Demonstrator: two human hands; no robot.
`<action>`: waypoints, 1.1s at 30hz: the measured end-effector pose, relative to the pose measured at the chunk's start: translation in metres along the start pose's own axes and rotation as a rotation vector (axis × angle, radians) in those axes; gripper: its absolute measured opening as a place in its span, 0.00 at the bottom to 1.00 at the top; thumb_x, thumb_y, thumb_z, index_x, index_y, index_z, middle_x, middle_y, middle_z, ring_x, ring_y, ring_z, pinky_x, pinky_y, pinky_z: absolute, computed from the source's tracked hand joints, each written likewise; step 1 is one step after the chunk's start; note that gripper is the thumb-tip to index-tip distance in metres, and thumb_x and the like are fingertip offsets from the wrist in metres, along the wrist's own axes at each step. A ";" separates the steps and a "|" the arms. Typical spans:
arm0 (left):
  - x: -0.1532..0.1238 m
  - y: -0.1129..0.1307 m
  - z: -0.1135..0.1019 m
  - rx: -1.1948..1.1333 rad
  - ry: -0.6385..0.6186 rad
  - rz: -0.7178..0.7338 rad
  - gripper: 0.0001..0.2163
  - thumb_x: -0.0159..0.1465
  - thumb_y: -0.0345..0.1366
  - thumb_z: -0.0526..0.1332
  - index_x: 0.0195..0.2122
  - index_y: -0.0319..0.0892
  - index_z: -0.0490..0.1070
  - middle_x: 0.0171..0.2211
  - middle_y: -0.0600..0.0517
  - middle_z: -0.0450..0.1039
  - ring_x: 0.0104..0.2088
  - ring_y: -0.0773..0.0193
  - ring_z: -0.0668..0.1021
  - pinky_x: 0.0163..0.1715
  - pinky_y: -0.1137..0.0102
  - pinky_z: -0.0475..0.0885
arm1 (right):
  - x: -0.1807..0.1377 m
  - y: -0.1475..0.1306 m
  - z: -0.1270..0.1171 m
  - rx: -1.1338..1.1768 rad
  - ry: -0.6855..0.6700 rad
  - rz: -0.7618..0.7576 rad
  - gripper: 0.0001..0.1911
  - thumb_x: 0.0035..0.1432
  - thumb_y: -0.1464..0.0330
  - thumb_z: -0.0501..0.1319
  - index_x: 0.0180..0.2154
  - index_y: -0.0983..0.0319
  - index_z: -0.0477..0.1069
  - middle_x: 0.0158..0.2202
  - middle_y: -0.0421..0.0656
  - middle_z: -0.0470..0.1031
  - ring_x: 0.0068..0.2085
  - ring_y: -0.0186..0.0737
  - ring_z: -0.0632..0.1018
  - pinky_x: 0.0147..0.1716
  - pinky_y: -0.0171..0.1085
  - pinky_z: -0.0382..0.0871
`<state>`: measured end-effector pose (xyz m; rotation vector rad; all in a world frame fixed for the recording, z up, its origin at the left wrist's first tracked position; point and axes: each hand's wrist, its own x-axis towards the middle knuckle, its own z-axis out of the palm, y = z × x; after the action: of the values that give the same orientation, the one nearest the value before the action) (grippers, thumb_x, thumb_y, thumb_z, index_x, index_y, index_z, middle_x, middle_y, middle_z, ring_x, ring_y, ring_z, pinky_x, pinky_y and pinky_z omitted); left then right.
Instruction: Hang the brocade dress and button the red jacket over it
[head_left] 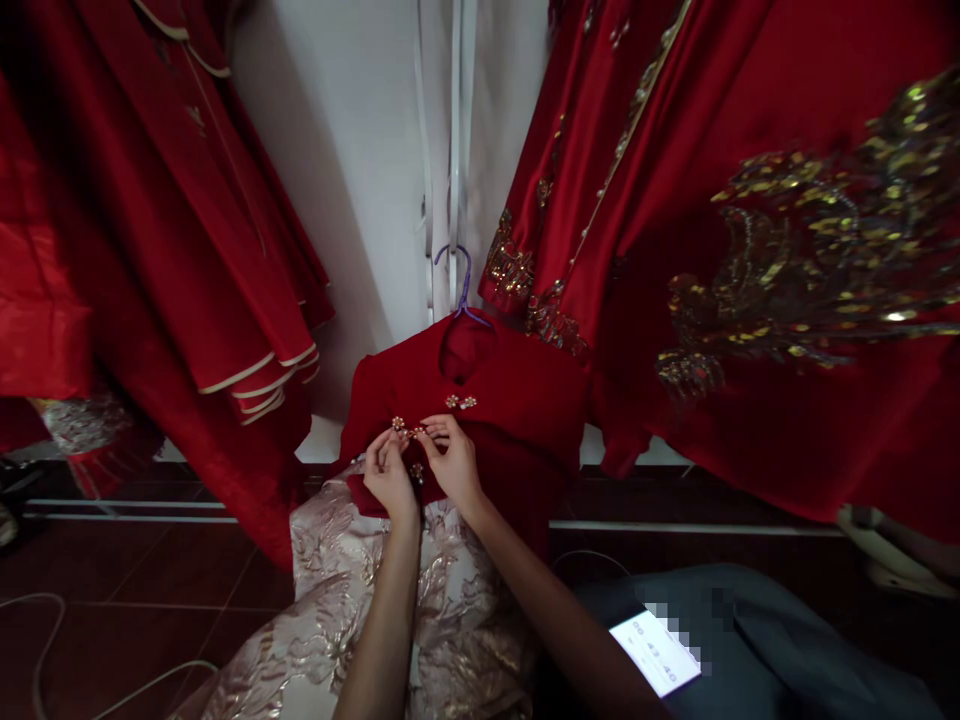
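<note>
A red jacket (517, 430) with a round neckline hangs on a purple hanger (465, 290) in the middle of the view. Across its front opening, my left hand (388, 472) and my right hand (450, 455) meet at a flower-shaped jewelled clasp (414, 434). Both have thumb and fingers pinched on it, one from each side. Above them, a second jewelled clasp (460, 402) sits near the neckline, and another jewelled flower (418, 472) shows below, between my wrists. Pale brocade fabric (337, 560) with a raised floral pattern spreads beneath the jacket and my forearms.
Red garments with cream piping (225, 250) hang at the left. On the right hangs a red garment with gold sequins (810, 240). A lit phone (656, 652) showing a timer rests on dark blue-grey cloth (795, 640). A pale cable (56, 640) lies on the tiled floor.
</note>
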<state>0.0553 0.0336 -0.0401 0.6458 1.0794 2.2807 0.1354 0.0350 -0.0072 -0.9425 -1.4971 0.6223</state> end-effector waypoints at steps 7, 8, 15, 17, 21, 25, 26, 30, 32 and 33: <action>-0.004 0.005 0.003 0.044 -0.021 0.033 0.12 0.53 0.36 0.63 0.38 0.36 0.69 0.34 0.48 0.75 0.36 0.65 0.79 0.41 0.67 0.74 | 0.000 -0.002 0.007 -0.084 0.020 -0.044 0.07 0.55 0.72 0.56 0.37 0.61 0.68 0.36 0.43 0.74 0.35 0.35 0.74 0.37 0.34 0.70; -0.004 0.006 0.003 0.061 -0.026 0.039 0.13 0.52 0.35 0.64 0.38 0.36 0.69 0.34 0.47 0.75 0.36 0.65 0.78 0.41 0.68 0.74 | 0.000 -0.003 0.007 -0.091 0.019 -0.047 0.07 0.55 0.72 0.56 0.37 0.61 0.68 0.36 0.43 0.74 0.35 0.35 0.74 0.37 0.34 0.70; -0.007 0.010 0.005 0.071 -0.060 0.065 0.15 0.50 0.32 0.66 0.38 0.37 0.67 0.34 0.47 0.75 0.35 0.65 0.78 0.38 0.70 0.73 | 0.001 -0.007 0.006 -0.124 -0.004 -0.055 0.08 0.55 0.72 0.55 0.38 0.61 0.68 0.37 0.43 0.74 0.36 0.36 0.74 0.37 0.35 0.70; -0.006 0.009 0.005 0.065 -0.056 0.060 0.15 0.50 0.32 0.66 0.38 0.37 0.67 0.34 0.48 0.74 0.36 0.66 0.78 0.38 0.70 0.73 | 0.001 -0.007 0.006 -0.127 -0.006 -0.061 0.08 0.55 0.72 0.55 0.38 0.61 0.68 0.37 0.43 0.74 0.36 0.36 0.74 0.38 0.35 0.70; -0.005 0.008 0.004 0.090 -0.050 0.064 0.14 0.52 0.34 0.65 0.38 0.37 0.67 0.33 0.48 0.74 0.34 0.67 0.78 0.35 0.73 0.73 | 0.002 -0.007 0.006 -0.119 -0.012 -0.076 0.08 0.56 0.72 0.55 0.38 0.60 0.69 0.36 0.43 0.74 0.35 0.36 0.74 0.37 0.34 0.70; -0.005 0.009 0.004 0.131 -0.060 0.060 0.13 0.53 0.37 0.64 0.38 0.36 0.68 0.32 0.48 0.74 0.31 0.69 0.77 0.31 0.75 0.71 | 0.002 -0.005 0.004 -0.120 -0.028 -0.079 0.07 0.56 0.72 0.55 0.37 0.60 0.69 0.36 0.42 0.74 0.35 0.36 0.74 0.37 0.34 0.70; -0.004 0.009 0.004 0.139 -0.061 0.054 0.13 0.53 0.38 0.64 0.38 0.36 0.68 0.32 0.48 0.73 0.30 0.70 0.76 0.31 0.75 0.71 | 0.002 -0.005 0.004 -0.122 -0.030 -0.078 0.07 0.56 0.72 0.55 0.36 0.59 0.69 0.36 0.42 0.74 0.35 0.35 0.74 0.37 0.34 0.70; -0.005 0.010 0.003 0.172 -0.072 0.048 0.14 0.54 0.40 0.63 0.38 0.36 0.69 0.32 0.48 0.73 0.29 0.70 0.75 0.30 0.75 0.70 | 0.002 -0.004 0.003 -0.132 -0.037 -0.070 0.07 0.56 0.72 0.55 0.36 0.59 0.70 0.35 0.41 0.74 0.35 0.35 0.75 0.37 0.34 0.70; -0.005 0.010 0.003 0.191 -0.087 0.057 0.14 0.54 0.40 0.63 0.38 0.36 0.69 0.33 0.47 0.73 0.30 0.69 0.75 0.30 0.75 0.70 | 0.003 -0.003 0.004 -0.136 -0.037 -0.063 0.06 0.56 0.71 0.55 0.35 0.59 0.70 0.35 0.41 0.74 0.35 0.35 0.75 0.37 0.34 0.70; -0.005 0.010 0.004 0.197 -0.094 0.063 0.15 0.55 0.40 0.63 0.39 0.36 0.69 0.34 0.47 0.73 0.31 0.69 0.75 0.31 0.75 0.70 | 0.004 -0.003 0.004 -0.138 -0.037 -0.059 0.06 0.55 0.71 0.56 0.34 0.59 0.70 0.35 0.41 0.75 0.34 0.35 0.75 0.37 0.34 0.71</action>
<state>0.0593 0.0270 -0.0311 0.8681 1.2644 2.1887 0.1308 0.0371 -0.0034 -0.9932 -1.6108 0.5011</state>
